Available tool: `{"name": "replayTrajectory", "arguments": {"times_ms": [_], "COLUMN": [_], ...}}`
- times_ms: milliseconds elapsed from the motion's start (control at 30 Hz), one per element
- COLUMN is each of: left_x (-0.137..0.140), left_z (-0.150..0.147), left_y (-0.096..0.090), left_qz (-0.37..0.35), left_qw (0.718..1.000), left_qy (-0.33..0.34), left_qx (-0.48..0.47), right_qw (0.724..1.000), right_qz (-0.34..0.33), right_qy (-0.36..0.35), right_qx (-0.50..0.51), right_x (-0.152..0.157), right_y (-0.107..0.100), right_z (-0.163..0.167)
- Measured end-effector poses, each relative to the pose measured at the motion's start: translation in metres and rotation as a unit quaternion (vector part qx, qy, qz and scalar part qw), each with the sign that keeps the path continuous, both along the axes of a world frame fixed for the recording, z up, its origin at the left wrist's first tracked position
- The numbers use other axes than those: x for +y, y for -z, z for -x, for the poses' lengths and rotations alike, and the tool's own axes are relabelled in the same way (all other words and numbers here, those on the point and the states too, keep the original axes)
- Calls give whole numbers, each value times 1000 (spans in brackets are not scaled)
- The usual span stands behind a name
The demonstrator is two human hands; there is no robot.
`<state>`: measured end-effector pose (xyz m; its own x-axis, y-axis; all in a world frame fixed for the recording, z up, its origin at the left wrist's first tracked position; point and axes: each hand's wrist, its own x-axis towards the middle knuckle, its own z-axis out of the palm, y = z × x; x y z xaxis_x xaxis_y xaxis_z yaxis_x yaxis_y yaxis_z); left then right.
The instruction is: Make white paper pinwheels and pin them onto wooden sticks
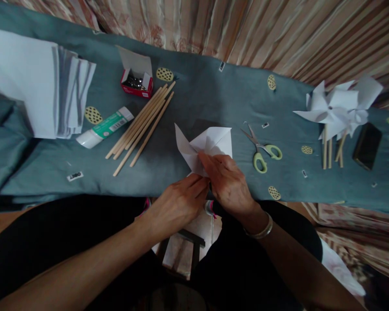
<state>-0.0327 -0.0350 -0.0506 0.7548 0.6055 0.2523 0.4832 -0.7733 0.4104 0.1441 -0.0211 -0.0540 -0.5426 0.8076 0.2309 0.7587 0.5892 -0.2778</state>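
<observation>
A white paper pinwheel (210, 139), partly folded, sits at the near edge of the cloth-covered table between my hands. My left hand (186, 198) pinches its lower edge, with the fingertips bent together. From the right, my right hand (228, 183) presses its fingers on the paper near the centre and grips the near side. Two blades stand out, one pointing up to the left and one folded at the upper right. My fingers hide the near part of the paper. Scissors with green handles (261, 149) lie open just to the right.
Several wooden sticks (142, 127), a glue stick (105, 127) and a red box (137, 82) of small metal pieces lie to the left. Paper sheets (39, 82) are stacked farther left. Finished pinwheels (340, 106) and a dark phone (367, 146) lie at the right. A curtain (214, 26) hangs behind.
</observation>
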Motion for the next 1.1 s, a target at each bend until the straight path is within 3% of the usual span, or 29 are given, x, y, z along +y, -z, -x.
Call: {"name": "replayTrajectory", "arguments": {"times_ms": [200, 400, 933, 1100], "left_x": [2, 1, 1, 2], "left_z": [-1, -1, -1, -1], "left_y": [-1, 0, 4, 1], "left_qz": [-23, -23, -16, -20], "left_qw": [1000, 1000, 1000, 1000], "left_qy": [0, 1, -6, -7], "left_qx": [-8, 4, -13, 9], "right_qw": [1000, 994, 994, 968], "right_qz": [-9, 40, 10, 108], "right_qy": [1, 38, 68, 112], "right_qx": [12, 96, 83, 195], "right_x": [-2, 4, -16, -10], "right_y": [3, 0, 16, 8], "right_z": [-2, -3, -3, -9]}}
